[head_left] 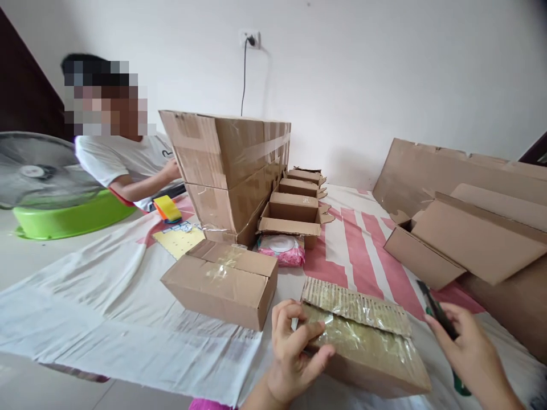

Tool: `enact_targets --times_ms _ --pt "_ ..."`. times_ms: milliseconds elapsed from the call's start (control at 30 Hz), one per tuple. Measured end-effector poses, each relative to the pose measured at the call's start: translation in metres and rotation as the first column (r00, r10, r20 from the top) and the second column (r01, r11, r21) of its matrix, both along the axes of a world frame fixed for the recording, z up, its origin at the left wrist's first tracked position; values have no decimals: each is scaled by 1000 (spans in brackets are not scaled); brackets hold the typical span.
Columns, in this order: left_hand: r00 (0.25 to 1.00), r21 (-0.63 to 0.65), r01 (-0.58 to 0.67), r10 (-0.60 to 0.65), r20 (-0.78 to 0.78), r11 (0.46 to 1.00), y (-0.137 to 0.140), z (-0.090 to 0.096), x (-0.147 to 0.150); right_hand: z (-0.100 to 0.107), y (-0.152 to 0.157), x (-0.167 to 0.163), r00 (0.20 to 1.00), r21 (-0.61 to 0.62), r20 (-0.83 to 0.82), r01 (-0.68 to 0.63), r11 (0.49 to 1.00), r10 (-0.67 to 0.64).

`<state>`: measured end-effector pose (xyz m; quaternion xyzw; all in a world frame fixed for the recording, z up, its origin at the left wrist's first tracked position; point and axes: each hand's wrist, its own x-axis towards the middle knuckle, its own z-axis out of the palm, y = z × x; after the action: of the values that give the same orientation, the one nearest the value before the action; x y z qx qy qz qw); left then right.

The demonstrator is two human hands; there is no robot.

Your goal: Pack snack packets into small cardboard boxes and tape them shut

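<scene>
A taped cardboard box (367, 359) lies in front of me, with a corrugated strip of cardboard (359, 304) along its far top edge under clear tape. My left hand (293, 347) grips the box's left end, its fingers curled over the top and side. To the right of the box, my right hand (474, 347) is closed around a box cutter (442, 316), dark with green parts, its tip angled up and away. The cutter is apart from the box. A second closed cardboard box (222, 279) sits to the left of my left hand.
Stacked large boxes (243, 154) stand at the back beside a row of small open boxes (293, 208). A pink pack of wipes (282, 249) lies before them. Folded cardboard (482, 239) fills the right. A person (123, 159) sits left near a fan (38, 171).
</scene>
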<state>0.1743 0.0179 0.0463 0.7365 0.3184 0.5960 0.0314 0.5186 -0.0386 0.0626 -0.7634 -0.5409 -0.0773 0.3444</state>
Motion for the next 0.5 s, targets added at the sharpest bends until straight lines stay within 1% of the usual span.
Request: enact_targets --times_ms 33,67,100,133,167,200,233,267,300,333,400,500 --pt "1000 -1 -7 7 15 1000 0 0 1 21 2 -10 997 49 61 -45 998 42" --pt "1000 -5 -11 11 27 1000 0 0 1 41 5 -23 984 59 134 -123 991 114" --pt "999 -10 -11 11 37 1000 0 0 2 59 8 -40 944 38 231 -250 967 235" --pt "999 -16 -8 8 42 1000 0 -1 2 74 12 -58 865 -11 327 -400 916 381" --pt "999 -21 -3 4 42 1000 0 -1 2 86 16 -78 759 -90 408 -520 849 508" --pt "999 -26 1 0 40 1000 0 -1 2 93 21 -97 656 -178 459 -593 785 599" --pt "999 -28 3 -2 36 1000 0 -2 2 98 26 -115 573 -228 494 -640 734 654" --pt "999 -27 2 -2 33 1000 -1 -2 2 99 31 -130 510 -264 520 -666 697 685" --pt "999 -23 0 1 33 1000 -1 -2 2 98 36 -143 467 -282 547 -679 678 695" --pt "999 -20 -3 4 35 1000 -1 -1 2 97 39 -154 438 -285 577 -684 672 690" --pt "999 -11 -4 5 38 1000 0 0 1 94 43 -165 394 -287 639 -675 680 661" --pt "1000 1 10 -10 28 1000 2 3 1 96 39 -162 340 -306 714 -635 709 612"
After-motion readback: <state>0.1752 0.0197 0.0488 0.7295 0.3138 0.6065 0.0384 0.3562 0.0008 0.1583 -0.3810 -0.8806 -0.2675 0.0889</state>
